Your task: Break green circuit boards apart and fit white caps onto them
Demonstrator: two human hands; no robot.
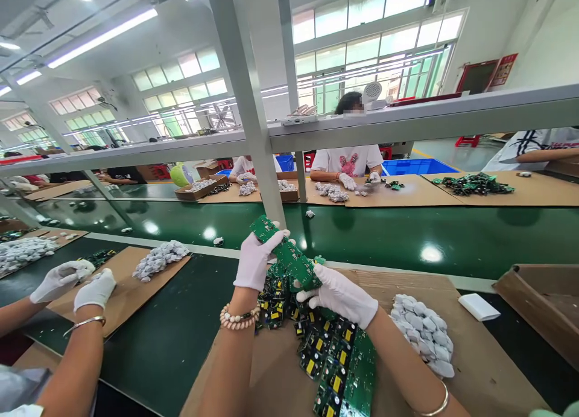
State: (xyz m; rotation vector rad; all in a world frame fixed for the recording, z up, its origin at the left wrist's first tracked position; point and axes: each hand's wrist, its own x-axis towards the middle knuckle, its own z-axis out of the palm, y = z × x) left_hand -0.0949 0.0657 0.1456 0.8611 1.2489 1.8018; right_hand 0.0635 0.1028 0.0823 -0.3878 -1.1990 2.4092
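Between my gloved hands a green circuit board panel (pixel 289 257) is held tilted above the cardboard. My left hand (pixel 256 260) grips its upper left end, thumb across the face. At the lower right end my right hand (pixel 341 296) has its fingers closed on the panel's edge. Beneath lies a heap of circuit boards (pixel 312 344) with yellow and black components; my right hand partly covers it. More green panels (pixel 362 369) lie at the front of that heap. Right of my right forearm sits a pile of small white pieces (pixel 423 332).
Cardboard (pixel 253 375) covers my bench. A folded white item (pixel 478 306) and a brown box (pixel 543 308) are at the right. Left, a co-worker's gloved hands (pixel 76 287) work near another white pile (pixel 160 259). Beyond runs a green conveyor belt (pixel 384 236); a grey post (pixel 244 103) rises ahead.
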